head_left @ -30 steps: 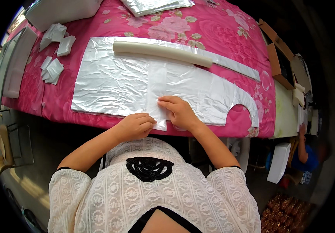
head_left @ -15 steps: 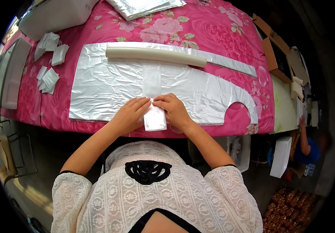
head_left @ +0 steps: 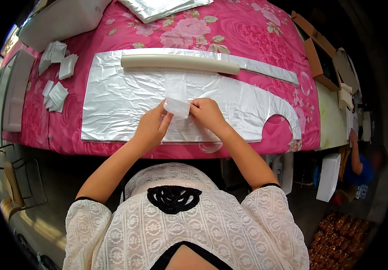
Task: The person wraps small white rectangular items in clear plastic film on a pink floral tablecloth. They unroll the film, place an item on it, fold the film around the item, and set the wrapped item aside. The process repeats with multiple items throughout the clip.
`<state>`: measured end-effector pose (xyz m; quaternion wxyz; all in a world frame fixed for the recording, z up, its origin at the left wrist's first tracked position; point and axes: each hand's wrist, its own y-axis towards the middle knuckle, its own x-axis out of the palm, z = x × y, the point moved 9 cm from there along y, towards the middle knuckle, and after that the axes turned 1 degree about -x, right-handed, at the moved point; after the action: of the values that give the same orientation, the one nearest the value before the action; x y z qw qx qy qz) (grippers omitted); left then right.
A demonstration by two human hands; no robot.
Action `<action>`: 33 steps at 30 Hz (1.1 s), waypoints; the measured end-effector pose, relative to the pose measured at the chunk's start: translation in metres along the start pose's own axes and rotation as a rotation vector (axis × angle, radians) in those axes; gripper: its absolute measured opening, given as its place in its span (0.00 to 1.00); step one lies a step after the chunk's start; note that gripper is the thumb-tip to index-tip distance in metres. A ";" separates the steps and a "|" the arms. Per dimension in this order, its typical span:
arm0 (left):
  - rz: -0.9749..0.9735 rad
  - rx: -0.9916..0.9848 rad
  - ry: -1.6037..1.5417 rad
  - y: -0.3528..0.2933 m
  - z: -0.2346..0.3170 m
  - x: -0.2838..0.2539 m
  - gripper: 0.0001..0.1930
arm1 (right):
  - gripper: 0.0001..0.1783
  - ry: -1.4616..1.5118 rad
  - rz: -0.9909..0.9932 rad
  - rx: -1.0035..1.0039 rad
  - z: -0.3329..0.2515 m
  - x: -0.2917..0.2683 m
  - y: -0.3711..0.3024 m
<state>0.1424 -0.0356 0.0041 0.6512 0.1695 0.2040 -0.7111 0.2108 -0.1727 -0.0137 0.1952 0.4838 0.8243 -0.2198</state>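
A small folded packet of thin white plastic film [head_left: 176, 108] is held up between my two hands, over a flat stack of silvery-white plastic aprons [head_left: 126, 103]. My left hand [head_left: 151, 123] grips its left side, with the thumb below and fingers curled behind. At the right edge, my right hand [head_left: 206, 113] pinches the packet between thumb and fingertips. Behind it, a paler strip of film [head_left: 176, 85] runs across the stack. A long cream tube [head_left: 180, 64] lies on the stack's far part. The curved armhole cutout is at the right end.
Several folded white packets [head_left: 56, 96] lie at the left on the pink flowered cloth [head_left: 243, 40]. White bins [head_left: 18, 90] stand at the left edge, more film [head_left: 158, 9] at the back. An open cardboard box [head_left: 321, 65] sits right; beyond it is another person's arm [head_left: 355, 155].
The packet has been lifted from the near edge of the stack and tilted, away from my body. Both hands moved forward with it, changing from pressing flat to holding its sides.
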 end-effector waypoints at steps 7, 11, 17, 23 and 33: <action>0.147 -0.138 -0.314 0.006 -0.034 -0.002 0.30 | 0.18 -0.102 -0.133 0.227 0.017 0.006 0.023; 0.163 0.203 0.144 -0.013 -0.002 -0.002 0.33 | 0.18 -0.066 -0.170 0.299 0.018 0.007 0.025; -0.011 0.443 0.557 -0.014 0.022 0.033 0.35 | 0.18 -0.021 -0.183 0.313 0.031 0.011 0.029; -0.002 0.332 0.642 0.000 0.010 0.043 0.40 | 0.18 -0.059 -0.182 0.295 0.027 0.011 0.029; 0.033 0.257 0.747 0.005 0.001 0.051 0.45 | 0.14 -0.120 0.101 0.098 0.000 -0.005 0.002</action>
<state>0.1422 -0.0801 -0.0213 0.5167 0.5000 0.3337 -0.6097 0.2148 -0.1760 -0.0113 0.2311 0.5197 0.7740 -0.2784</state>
